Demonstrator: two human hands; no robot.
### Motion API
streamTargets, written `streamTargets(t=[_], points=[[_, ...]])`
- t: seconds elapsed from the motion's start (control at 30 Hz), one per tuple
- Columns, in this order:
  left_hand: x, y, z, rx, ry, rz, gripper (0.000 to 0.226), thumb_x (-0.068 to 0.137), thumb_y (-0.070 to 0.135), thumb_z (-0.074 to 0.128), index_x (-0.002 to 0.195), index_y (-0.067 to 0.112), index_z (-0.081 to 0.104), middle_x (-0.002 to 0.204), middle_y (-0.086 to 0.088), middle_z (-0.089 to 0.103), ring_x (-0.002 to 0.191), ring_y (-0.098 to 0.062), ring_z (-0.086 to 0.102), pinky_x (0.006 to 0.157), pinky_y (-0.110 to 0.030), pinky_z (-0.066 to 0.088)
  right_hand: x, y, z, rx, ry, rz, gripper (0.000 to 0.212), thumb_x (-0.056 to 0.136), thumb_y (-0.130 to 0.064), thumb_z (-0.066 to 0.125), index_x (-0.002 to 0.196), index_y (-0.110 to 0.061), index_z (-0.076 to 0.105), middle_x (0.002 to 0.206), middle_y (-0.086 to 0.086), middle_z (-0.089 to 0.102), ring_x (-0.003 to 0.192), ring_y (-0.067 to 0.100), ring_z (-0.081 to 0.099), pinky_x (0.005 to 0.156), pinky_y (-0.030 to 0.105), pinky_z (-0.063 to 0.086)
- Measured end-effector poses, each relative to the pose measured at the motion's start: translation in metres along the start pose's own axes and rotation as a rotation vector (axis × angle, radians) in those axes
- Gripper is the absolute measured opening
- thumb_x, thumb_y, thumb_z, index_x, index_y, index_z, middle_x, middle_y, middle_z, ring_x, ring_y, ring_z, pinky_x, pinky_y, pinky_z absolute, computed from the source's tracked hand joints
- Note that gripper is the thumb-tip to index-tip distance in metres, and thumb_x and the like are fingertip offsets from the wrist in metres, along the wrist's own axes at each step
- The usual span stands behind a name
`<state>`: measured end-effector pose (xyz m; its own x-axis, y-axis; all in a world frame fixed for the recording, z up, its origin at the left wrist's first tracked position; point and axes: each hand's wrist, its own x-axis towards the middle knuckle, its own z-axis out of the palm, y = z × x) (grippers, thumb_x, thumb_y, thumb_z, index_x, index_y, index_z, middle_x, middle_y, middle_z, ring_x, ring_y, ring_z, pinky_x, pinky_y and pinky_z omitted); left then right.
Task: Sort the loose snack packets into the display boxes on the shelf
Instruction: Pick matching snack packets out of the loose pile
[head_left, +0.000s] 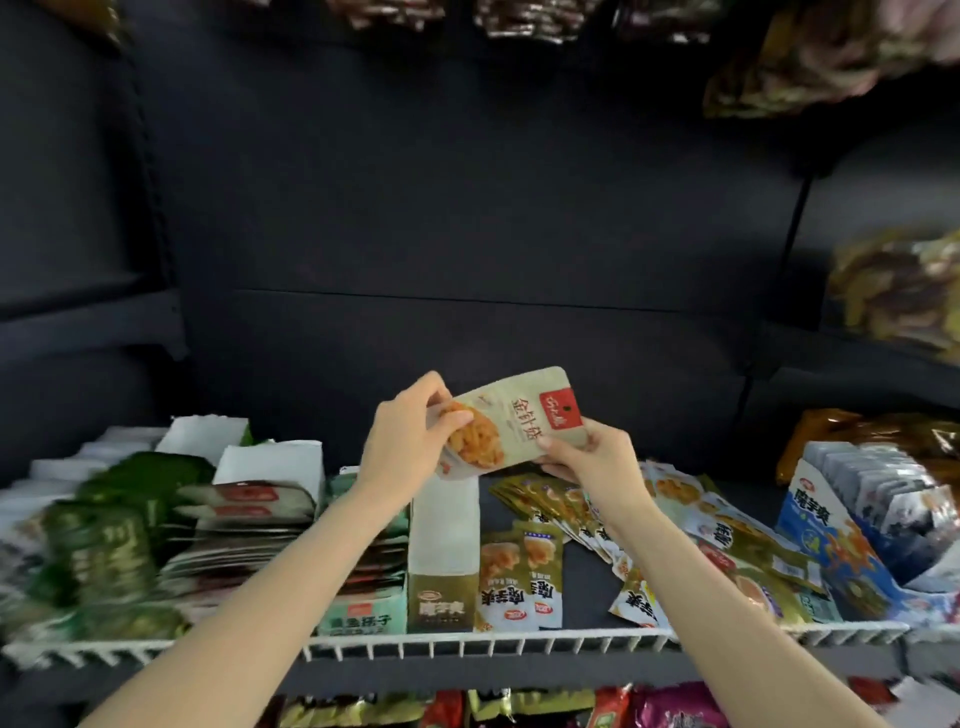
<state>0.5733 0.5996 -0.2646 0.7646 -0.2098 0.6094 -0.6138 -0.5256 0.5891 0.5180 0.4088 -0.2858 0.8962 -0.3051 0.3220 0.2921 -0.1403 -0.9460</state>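
Both hands hold one beige packet (511, 422) up in the air above the middle of the shelf (582, 587). Left hand (410, 441) pinches its left end, with the thumb across the printed front and the fingers curled behind. Right hand (589, 457) grips the lower right edge, with the thumb on the front and the fingers underneath. The packet tilts, its right end higher, and its front faces the camera, as if the label is being read.

Below it stands a narrow white and gold box (444, 551), and it looks nearly empty from this angle. Just left of that box is a pale green box (363, 597) packed with flat packets. Farther left are green packets (111, 535), blurred. To the right of the narrow box, two gold packets (522, 577) lie flat, and a loose spread of gold and white packets (691, 535) fans out toward a blue box (831, 545) at the far right. A white wire rail (467, 647) runs along the near edge.

This looks like the checking step: one packet is picked up and not yet placed. Many loose packets remain, so the sorting seems far from finished. The next move calls for matching the beige packet to its box; which box that is I cannot tell. Then it needs lowering upright into the slot without knocking the row beside it.
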Motion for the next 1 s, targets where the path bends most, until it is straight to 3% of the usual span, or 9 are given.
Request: streamTargets(t=[0.13, 0.33, 0.43, 0.57, 0.67, 0.77, 0.87, 0.93, 1.0], points=[[-0.008, -0.025, -0.064, 0.055, 0.125, -0.014, 0.013, 0.087, 0.032, 0.063, 0.083, 0.022, 0.056, 0.087, 0.007, 0.066, 0.086, -0.015, 0.062, 0.071, -0.036, 0.051, -0.003, -0.028, 0.064, -0.133, -0.053, -0.188, 0.017, 0.086, -0.009, 0.065, 0.087, -0.026, 0.068, 0.092, -0.005, 0.073, 0.088, 0.011, 0.069, 0.078, 0.032, 0.058], [-0.023, -0.065, -0.134, 0.143, 0.172, -0.101, 0.010, 0.087, 0.025, 0.065, 0.083, 0.019, 0.057, 0.079, 0.004, 0.063, 0.075, -0.013, 0.059, 0.058, -0.022, 0.043, -0.004, -0.047, 0.144, -0.296, -0.116, -0.312, 0.009, 0.089, -0.012, 0.063, 0.087, -0.016, 0.070, 0.088, -0.008, 0.071, 0.082, 0.009, 0.065, 0.078, 0.038, 0.055], [-0.032, -0.089, -0.155, 0.219, 0.068, -0.181, 0.010, 0.086, 0.024, 0.066, 0.082, 0.018, 0.059, 0.080, 0.003, 0.067, 0.079, -0.017, 0.064, 0.066, -0.030, 0.049, -0.007, -0.048, 0.175, -0.496, -0.127, -0.382, 0.009, 0.089, -0.017, 0.062, 0.087, -0.017, 0.070, 0.086, -0.007, 0.071, 0.081, 0.014, 0.063, 0.074, 0.040, 0.053], [-0.045, -0.099, -0.168, 0.104, 0.130, -0.087, 0.018, 0.086, 0.015, 0.066, 0.102, 0.021, 0.059, 0.090, 0.013, 0.062, 0.083, 0.004, 0.056, 0.073, -0.005, 0.038, -0.010, -0.046, 0.201, -0.870, -0.240, -0.447, 0.010, 0.091, -0.022, 0.055, 0.086, -0.020, 0.062, 0.087, -0.005, 0.067, 0.085, 0.020, 0.061, 0.069, 0.034, 0.050], [-0.050, -0.105, -0.170, 0.161, 0.080, 0.002, 0.016, 0.087, 0.015, 0.064, 0.100, 0.024, 0.061, 0.092, 0.013, 0.063, 0.086, 0.002, 0.058, 0.078, -0.016, 0.045, -0.010, -0.043, 0.213, -1.122, -0.360, -0.453, 0.011, 0.092, -0.016, 0.047, 0.091, -0.017, 0.058, 0.094, -0.001, 0.064, 0.086, 0.026, 0.060, 0.061, 0.031, 0.040], [-0.054, -0.111, -0.170, 0.353, -0.059, -0.044, 0.010, 0.090, 0.022, 0.060, 0.084, 0.031, 0.060, 0.084, 0.014, 0.060, 0.073, -0.002, 0.056, 0.064, -0.023, 0.045, -0.014, -0.039, 0.219, -1.084, -0.411, -0.435, 0.020, 0.093, -0.013, 0.044, 0.103, -0.020, 0.060, 0.099, 0.000, 0.062, 0.090, 0.025, 0.059, 0.066, 0.033, 0.046], [-0.056, -0.113, -0.170, 0.450, -0.134, -0.088, 0.008, 0.092, 0.027, 0.057, 0.094, 0.027, 0.065, 0.089, 0.013, 0.064, 0.068, -0.003, 0.055, 0.053, -0.016, 0.035, -0.016, -0.030, 0.218, -0.939, -0.409, -0.372, 0.018, 0.092, -0.016, 0.048, 0.102, -0.021, 0.062, 0.098, -0.001, 0.067, 0.088, 0.020, 0.062, 0.075, 0.038, 0.053], [-0.056, -0.110, -0.169, 0.441, -0.151, -0.086, 0.012, 0.092, 0.029, 0.056, 0.097, 0.026, 0.066, 0.091, 0.012, 0.067, 0.065, -0.006, 0.058, 0.051, -0.017, 0.039, -0.016, -0.027, 0.215, -0.910, -0.446, -0.316, 0.024, 0.091, -0.014, 0.047, 0.107, -0.020, 0.065, 0.102, 0.001, 0.068, 0.092, 0.021, 0.062, 0.080, 0.036, 0.053], [-0.055, -0.104, -0.165, 0.406, -0.164, -0.085, 0.012, 0.092, 0.030, 0.056, 0.096, 0.026, 0.066, 0.091, 0.011, 0.068, 0.068, -0.008, 0.062, 0.059, -0.024, 0.050, -0.018, -0.027, 0.211, -0.838, -0.496, -0.280, 0.031, 0.092, -0.010, 0.044, 0.112, -0.017, 0.066, 0.109, 0.000, 0.067, 0.097, 0.016, 0.062, 0.083, 0.024, 0.048]])
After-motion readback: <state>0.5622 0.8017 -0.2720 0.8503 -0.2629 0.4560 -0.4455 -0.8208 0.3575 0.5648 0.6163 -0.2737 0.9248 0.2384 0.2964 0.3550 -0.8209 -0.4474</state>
